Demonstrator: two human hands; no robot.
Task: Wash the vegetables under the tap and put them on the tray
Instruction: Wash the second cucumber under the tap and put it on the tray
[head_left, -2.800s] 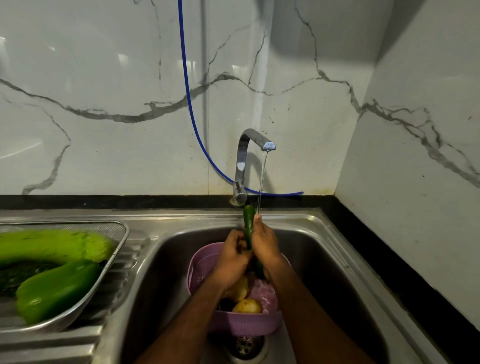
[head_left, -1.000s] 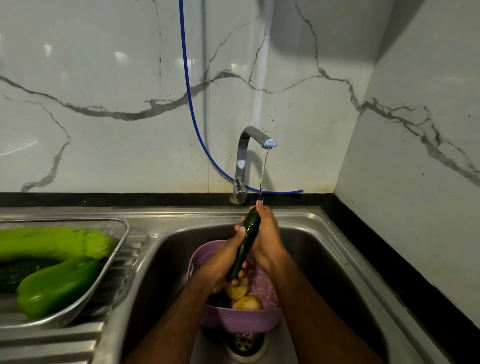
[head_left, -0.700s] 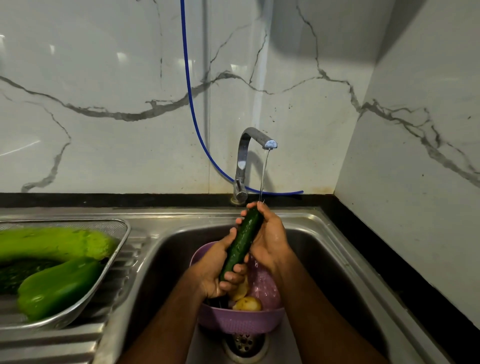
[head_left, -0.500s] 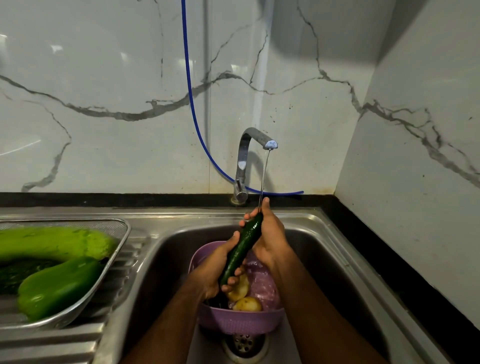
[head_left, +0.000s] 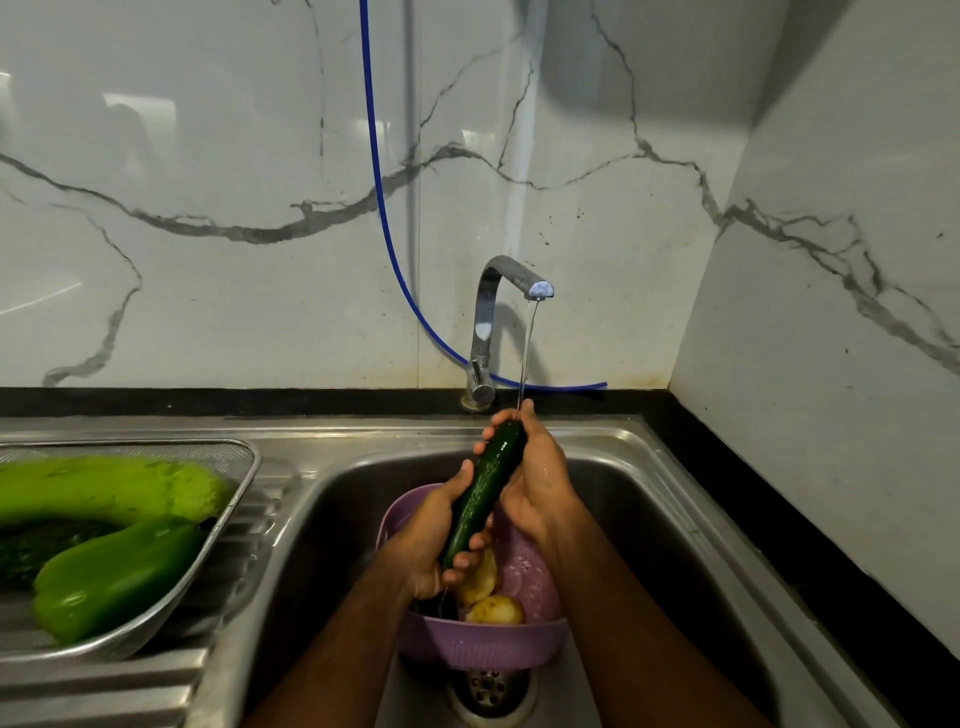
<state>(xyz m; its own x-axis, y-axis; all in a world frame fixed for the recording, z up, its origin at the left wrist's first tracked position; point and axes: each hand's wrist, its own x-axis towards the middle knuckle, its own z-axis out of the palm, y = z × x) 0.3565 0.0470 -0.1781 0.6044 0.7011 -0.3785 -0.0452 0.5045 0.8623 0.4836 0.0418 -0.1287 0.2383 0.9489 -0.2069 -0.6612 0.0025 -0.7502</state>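
Left hand (head_left: 431, 535) and right hand (head_left: 535, 478) both grip the cucumber (head_left: 483, 488), tilted toward one o'clock under the tap (head_left: 498, 312), above the purple colander (head_left: 483, 644) mid-sink.

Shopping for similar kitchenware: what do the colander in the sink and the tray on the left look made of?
The colander: likely plastic, matte lilac, with moulded perforations. The tray: apparently stainless steel, with a shiny rim and what looks like fine mesh on its wall.

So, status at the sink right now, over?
Left hand and right hand grip long dark-green cucumber under running steel tap. Steel mesh tray to the left, path unobstructed.
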